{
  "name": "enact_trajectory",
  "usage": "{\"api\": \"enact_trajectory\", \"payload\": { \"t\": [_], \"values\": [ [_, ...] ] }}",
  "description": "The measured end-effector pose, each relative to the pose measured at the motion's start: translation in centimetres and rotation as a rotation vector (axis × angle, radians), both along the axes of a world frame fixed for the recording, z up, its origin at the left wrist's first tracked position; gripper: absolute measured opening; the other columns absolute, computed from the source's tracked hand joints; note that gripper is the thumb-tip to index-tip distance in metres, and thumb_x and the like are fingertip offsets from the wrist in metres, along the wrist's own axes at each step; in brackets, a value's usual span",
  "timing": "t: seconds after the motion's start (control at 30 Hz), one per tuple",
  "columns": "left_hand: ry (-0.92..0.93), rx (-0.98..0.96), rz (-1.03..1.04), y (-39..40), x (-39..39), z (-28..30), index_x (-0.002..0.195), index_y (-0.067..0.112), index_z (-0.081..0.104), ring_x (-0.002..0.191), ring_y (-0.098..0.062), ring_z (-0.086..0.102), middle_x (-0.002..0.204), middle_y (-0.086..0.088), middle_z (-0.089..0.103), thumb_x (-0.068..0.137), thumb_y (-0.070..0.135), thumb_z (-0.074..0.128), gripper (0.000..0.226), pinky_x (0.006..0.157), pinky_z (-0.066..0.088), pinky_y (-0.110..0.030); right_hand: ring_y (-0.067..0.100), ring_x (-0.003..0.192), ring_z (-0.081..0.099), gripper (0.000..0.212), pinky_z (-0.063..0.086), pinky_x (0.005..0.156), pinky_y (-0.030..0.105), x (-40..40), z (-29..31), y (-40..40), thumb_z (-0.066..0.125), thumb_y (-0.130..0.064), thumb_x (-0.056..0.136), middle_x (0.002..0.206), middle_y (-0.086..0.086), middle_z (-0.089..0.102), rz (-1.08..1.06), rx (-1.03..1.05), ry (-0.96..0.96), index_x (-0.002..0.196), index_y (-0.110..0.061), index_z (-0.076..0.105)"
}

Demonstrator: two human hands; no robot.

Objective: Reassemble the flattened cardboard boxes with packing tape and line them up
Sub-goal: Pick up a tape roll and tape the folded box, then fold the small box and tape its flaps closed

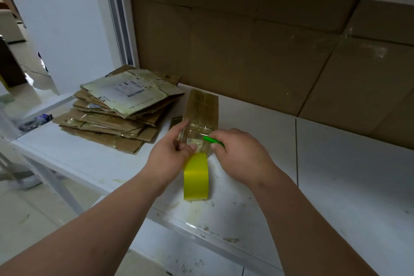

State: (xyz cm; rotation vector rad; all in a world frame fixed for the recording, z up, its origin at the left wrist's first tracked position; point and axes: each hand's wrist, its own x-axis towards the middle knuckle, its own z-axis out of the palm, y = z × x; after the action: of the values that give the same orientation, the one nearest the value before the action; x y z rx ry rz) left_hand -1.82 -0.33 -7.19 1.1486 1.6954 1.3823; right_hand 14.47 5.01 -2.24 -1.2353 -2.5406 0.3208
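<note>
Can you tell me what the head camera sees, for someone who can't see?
Two hands, left hand and right hand, tape a small cardboard box beside a yellow tape roll; flattened boxes are stacked left.

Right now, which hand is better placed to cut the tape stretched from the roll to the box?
Right hand: it holds the green cutter at the tape; the left hand is steadying the box above the roll.

A stained white table stands before a white wall.
</note>
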Motion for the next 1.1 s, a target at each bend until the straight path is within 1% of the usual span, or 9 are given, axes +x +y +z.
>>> {"api": "enact_trajectory", "payload": {
  "t": [0.07, 0.13, 0.23, 0.37, 0.47, 0.67, 0.8, 0.93, 1.1],
  "values": [
    [-0.004, -0.014, -0.016, 0.2, -0.2, 0.0, 0.141, 0.047, 0.044, 0.088, -0.035, 0.066, 0.091, -0.024, 0.066, 0.093, 0.015, 0.067, 0.062, 0.09, 0.053, -0.047, 0.027, 0.1, 0.057, 0.03, 0.043, 0.074, 0.031, -0.5, 0.2, 0.3, 0.045, -0.031, 0.1, 0.107, 0.004, 0.058, -0.009, 0.054, -0.071, 0.126, -0.033, 0.059],
    [-0.006, -0.026, -0.026, 0.3, -0.3, 0.0, 0.142, 0.049, 0.041, 0.084, -0.03, 0.064, 0.095, -0.027, 0.064, 0.093, 0.014, 0.067, 0.066, 0.092, 0.051, -0.051, 0.027, 0.099, 0.058, 0.03, 0.042, 0.072, 0.031, -0.9, 0.5, 0.5, 0.046, -0.03, 0.099, 0.106, 0.003, 0.058, -0.008, 0.082, -0.114, 0.125, -0.033, 0.061],
    [0.019, -0.044, -0.023, 0.5, -0.4, 0.1, 0.144, 0.049, 0.04, 0.076, -0.018, 0.058, 0.084, -0.021, 0.063, 0.093, 0.012, 0.065, 0.067, 0.081, 0.053, -0.042, 0.026, 0.097, 0.06, 0.026, 0.038, 0.068, 0.029, -1.8, 0.7, 0.7, 0.048, -0.026, 0.096, 0.102, 0.001, 0.057, 0.001, 0.103, -0.162, 0.116, -0.032, 0.063],
    [0.03, -0.054, -0.002, 0.6, -0.5, 0.2, 0.143, 0.049, 0.04, 0.062, -0.008, 0.051, 0.071, -0.003, 0.057, 0.094, 0.006, 0.06, 0.068, 0.061, 0.043, -0.02, 0.026, 0.095, 0.06, 0.023, 0.035, 0.067, 0.029, -2.5, 0.8, 0.7, 0.051, -0.023, 0.094, 0.094, 0.0, 0.051, 0.005, 0.132, -0.2, 0.111, -0.029, 0.064],
    [0.04, -0.054, 0.0, 0.8, -0.5, 0.2, 0.145, 0.046, 0.04, 0.061, -0.007, 0.05, 0.076, -0.005, 0.062, 0.092, 0.004, 0.059, 0.07, 0.06, 0.041, -0.02, 0.026, 0.095, 0.059, 0.021, 0.037, 0.068, 0.029, -2.8, 1.1, 0.8, 0.051, -0.023, 0.095, 0.093, 0.001, 0.051, 0.026, 0.134, -0.221, 0.112, -0.026, 0.064],
    [0.124, -0.053, 0.024, 1.0, -0.1, 0.3, 0.145, 0.047, 0.041, 0.056, -0.004, 0.049, 0.067, 0.011, 0.057, 0.091, 0.003, 0.057, 0.071, 0.052, 0.038, -0.015, 0.027, 0.099, 0.06, 0.02, 0.036, 0.068, 0.03, -3.8, 1.4, 0.5, 0.052, -0.028, 0.097, 0.101, 0.005, 0.057, 0.034, 0.129, -0.271, 0.112, -0.022, 0.064],
    [0.149, -0.059, 0.033, 1.1, -0.3, 0.3, 0.145, 0.044, 0.042, 0.054, -0.008, 0.046, 0.06, 0.007, 0.054, 0.089, 0.002, 0.059, 0.072, 0.057, 0.04, -0.026, 0.027, 0.09, 0.059, 0.017, 0.037, 0.067, 0.03, -3.6, 1.6, 0.8, 0.051, -0.023, 0.097, 0.086, 0.001, 0.045, 0.018, 0.121, -0.296, 0.107, -0.021, 0.064],
    [0.17, -0.08, 0.016, 1.2, -0.5, 0.5, 0.145, 0.044, 0.041, 0.053, -0.009, 0.046, 0.062, 0.001, 0.055, 0.09, 0.003, 0.059, 0.072, 0.057, 0.041, -0.03, 0.025, 0.075, 0.051, 0.02, 0.037, 0.062, 0.029, -3.0, 1.7, 1.0, 0.052, -0.018, 0.093, 0.079, -0.001, 0.046, -0.006, 0.125, -0.3, 0.105, -0.024, 0.067],
    [0.154, -0.09, 0.017, 1.1, -0.2, 0.8, 0.146, 0.044, 0.04, 0.055, -0.007, 0.048, 0.064, -0.002, 0.058, 0.089, 0.005, 0.062, 0.072, 0.056, 0.041, -0.026, 0.027, 0.088, 0.06, 0.021, 0.036, 0.065, 0.03, -3.6, 1.9, 0.5, 0.051, -0.014, 0.093, 0.083, 0.001, 0.044, 0.01, 0.141, -0.343, 0.108, -0.019, 0.066]
  ]
}}
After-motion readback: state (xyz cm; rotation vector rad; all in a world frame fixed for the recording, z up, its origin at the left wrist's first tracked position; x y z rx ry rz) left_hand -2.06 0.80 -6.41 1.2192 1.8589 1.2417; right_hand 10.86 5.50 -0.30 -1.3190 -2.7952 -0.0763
